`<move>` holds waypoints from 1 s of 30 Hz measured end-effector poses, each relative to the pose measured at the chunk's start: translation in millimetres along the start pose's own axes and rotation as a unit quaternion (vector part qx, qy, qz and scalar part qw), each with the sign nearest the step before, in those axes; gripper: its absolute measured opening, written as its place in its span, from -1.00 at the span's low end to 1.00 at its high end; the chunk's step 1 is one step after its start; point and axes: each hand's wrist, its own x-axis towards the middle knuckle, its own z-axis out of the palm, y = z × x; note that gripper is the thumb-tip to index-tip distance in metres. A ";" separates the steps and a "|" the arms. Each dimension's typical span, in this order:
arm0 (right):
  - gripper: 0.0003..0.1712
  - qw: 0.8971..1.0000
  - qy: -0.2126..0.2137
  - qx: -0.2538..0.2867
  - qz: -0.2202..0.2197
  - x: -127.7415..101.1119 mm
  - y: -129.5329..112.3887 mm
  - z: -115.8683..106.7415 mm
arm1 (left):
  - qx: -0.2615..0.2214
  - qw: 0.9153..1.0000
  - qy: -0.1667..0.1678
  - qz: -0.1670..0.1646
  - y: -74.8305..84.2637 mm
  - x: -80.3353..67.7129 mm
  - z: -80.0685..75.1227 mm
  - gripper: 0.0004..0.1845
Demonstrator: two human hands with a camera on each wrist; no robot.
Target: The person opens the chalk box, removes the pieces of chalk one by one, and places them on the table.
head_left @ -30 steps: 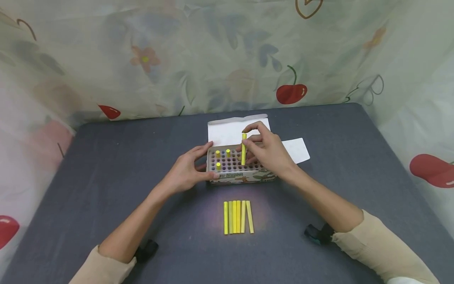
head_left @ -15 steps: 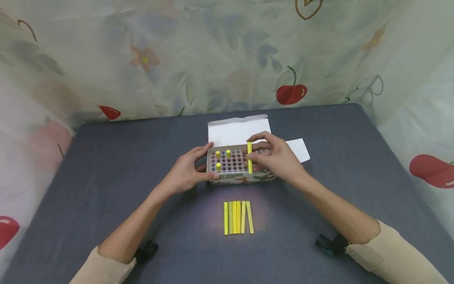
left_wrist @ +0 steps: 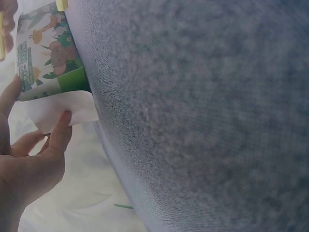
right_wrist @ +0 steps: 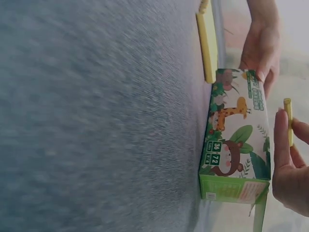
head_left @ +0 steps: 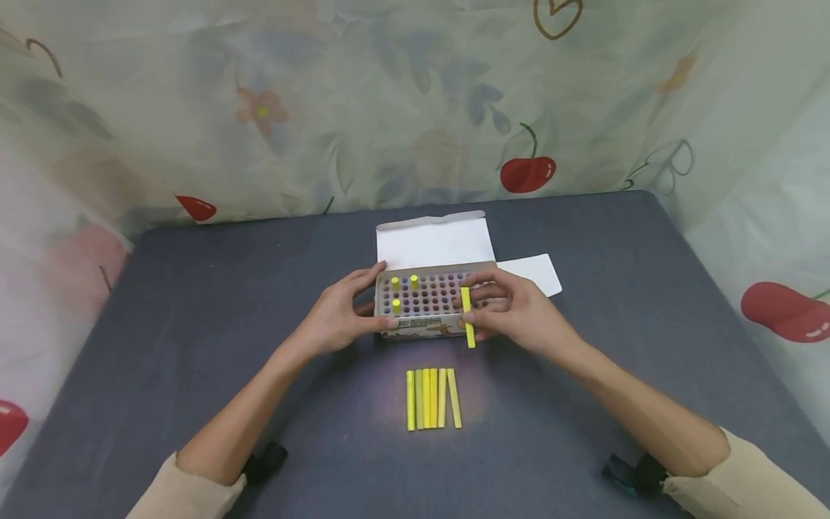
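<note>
A printed cardboard chalk box (head_left: 428, 328) stands with its lid up, its perforated top facing me; several yellow chalk ends stick out of holes at its left. My left hand (head_left: 340, 310) grips the box's left end, thumb on the front face. In the left wrist view, fingers of that hand (left_wrist: 36, 166) lie against a white side flap (left_wrist: 63, 108). My right hand (head_left: 519, 310) pinches a yellow chalk stick (head_left: 468, 317) between thumb and fingers, near the box's front right corner. The right wrist view shows this stick (right_wrist: 288, 121) above the box's animal-printed face (right_wrist: 236, 125).
A row of several yellow chalk sticks (head_left: 431, 398) lies on the dark grey tabletop (head_left: 194, 324) in front of the box. The raised white lid (head_left: 434, 243) and right flap (head_left: 532, 272) stick out behind and beside it. A patterned curtain (head_left: 389, 108) hangs behind.
My right hand has moved with the chalk stick toward me and slightly right, from over the holes to the box's front right corner. The left hand has stayed on the box.
</note>
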 end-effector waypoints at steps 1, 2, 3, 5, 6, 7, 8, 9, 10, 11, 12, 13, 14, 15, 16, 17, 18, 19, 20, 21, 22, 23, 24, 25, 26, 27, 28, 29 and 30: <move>-0.46 1.000 -0.002 0.003 0.002 -2.2 1.0 0.3 | 0.001 1.000 0.000 -0.001 0.1 -0.3 0.0 0.00; -0.45 1.000 -0.005 0.003 0.004 -4.6 2.3 0.5 | 0.003 1.000 0.000 -0.003 0.1 -0.6 0.0 0.00; -0.45 1.000 -0.007 0.001 0.007 -7.3 3.7 0.7 | 0.004 1.000 0.000 -0.004 0.2 -0.8 0.0 0.00; -0.44 1.000 -0.011 -0.002 0.014 -12.5 6.8 1.0 | 0.004 1.000 -0.002 -0.002 0.4 -1.1 -0.1 0.00; -0.44 1.000 -0.015 -0.002 0.018 -15.1 8.4 1.3 | 0.004 1.000 -0.002 -0.001 0.5 -1.1 0.0 0.00; -0.44 1.000 -0.018 -0.003 0.021 -17.4 10.2 1.6 | 0.004 1.000 -0.003 -0.001 0.6 -1.3 -0.1 0.00; -0.44 0.999 -0.021 -0.004 0.025 -19.7 11.8 2.0 | 0.004 1.000 -0.004 -0.001 0.8 -1.4 -0.3 0.00; -0.44 0.999 -0.024 -0.001 0.028 -21.6 13.4 2.5 | 0.003 1.000 -0.004 0.000 0.9 -1.4 -0.6 0.00; -0.45 0.999 -0.028 0.001 0.030 -23.4 15.0 2.9 | 0.003 1.000 -0.004 0.000 1.1 -1.5 -0.7 0.00; -0.45 0.999 -0.031 0.005 0.031 -24.9 16.5 3.6 | 0.004 1.000 -0.003 0.000 1.1 -1.5 -0.6 0.00; -0.45 0.999 -0.035 0.008 0.032 -26.2 18.0 4.3 | 0.004 1.000 -0.002 0.001 1.1 -1.5 -0.7 0.00; -0.46 0.999 -0.037 0.011 0.032 -27.3 19.5 5.0 | 0.004 1.000 -0.002 0.001 1.3 -1.6 -0.9 0.00; -0.46 0.999 -0.039 0.014 0.032 -28.3 21.0 5.7 | 0.005 1.000 -0.001 0.002 1.3 -1.6 -0.7 0.00; -0.46 0.999 -0.042 0.015 0.032 -29.2 22.6 6.6 | 0.007 1.000 0.000 0.002 1.1 -1.6 -0.6 0.00; -0.46 0.998 -0.044 0.016 0.033 -30.0 24.0 7.6 | 0.007 1.000 0.001 0.002 1.1 -1.7 -0.5 0.00; -0.46 0.998 -0.046 0.018 0.033 -30.6 25.5 8.6 | 0.008 1.000 0.002 0.002 1.1 -1.8 -0.5 0.00; -0.46 0.998 -0.046 0.018 0.034 -31.1 27.0 9.7 | 0.009 1.000 0.003 0.002 1.2 -2.0 -0.5 0.00; -0.46 0.998 -0.047 0.016 0.036 -31.8 28.5 10.8 | 0.010 1.000 0.003 0.002 1.2 -2.2 -0.5 0.00; -0.46 0.998 -0.047 0.015 0.038 -32.2 30.0 12.0 | 0.011 1.000 0.004 0.001 1.1 -2.3 -0.5 0.00; -0.47 0.998 -0.046 0.013 0.041 -32.5 31.6 13.1 | 0.010 1.000 0.004 0.002 0.9 -2.4 -0.5 0.00; -0.47 0.998 -0.045 0.012 0.043 -32.8 33.2 14.2 | 0.009 1.000 0.004 0.002 0.8 -2.5 -0.5 -0.01; -0.48 0.998 -0.043 0.012 0.046 -33.1 34.8 15.2 | 0.009 1.000 0.004 0.003 0.5 -2.4 -0.4 -0.01; -0.48 0.998 -0.042 0.011 0.049 -33.4 36.4 16.1 | 0.009 1.000 0.004 0.004 0.2 -2.3 -0.4 -0.01; -0.49 0.998 -0.040 0.011 0.053 -33.7 38.0 17.0 | 0.009 1.000 0.004 0.005 0.1 -2.2 -0.4 -0.01; -0.50 0.998 -0.039 0.012 0.055 -33.8 39.8 17.8 | 0.009 1.000 0.004 0.006 -0.1 -2.0 -0.3 -0.01; -0.50 0.998 -0.037 0.013 0.058 -34.1 41.5 18.5 | 0.008 1.000 0.004 0.006 -0.2 -1.9 -0.2 -0.01; -0.51 0.997 -0.037 0.014 0.061 -34.3 43.1 19.2 | 0.008 1.000 0.005 0.006 -0.4 -1.7 -0.1 -0.01; -0.51 0.997 -0.035 0.014 0.065 -34.7 44.4 20.0 | 0.008 1.000 0.004 0.006 -0.4 -1.6 -0.1 -0.01; -0.52 0.997 -0.033 0.013 0.068 -35.0 45.4 20.8 | 0.008 1.000 0.004 0.006 -0.4 -1.5 0.0 -0.01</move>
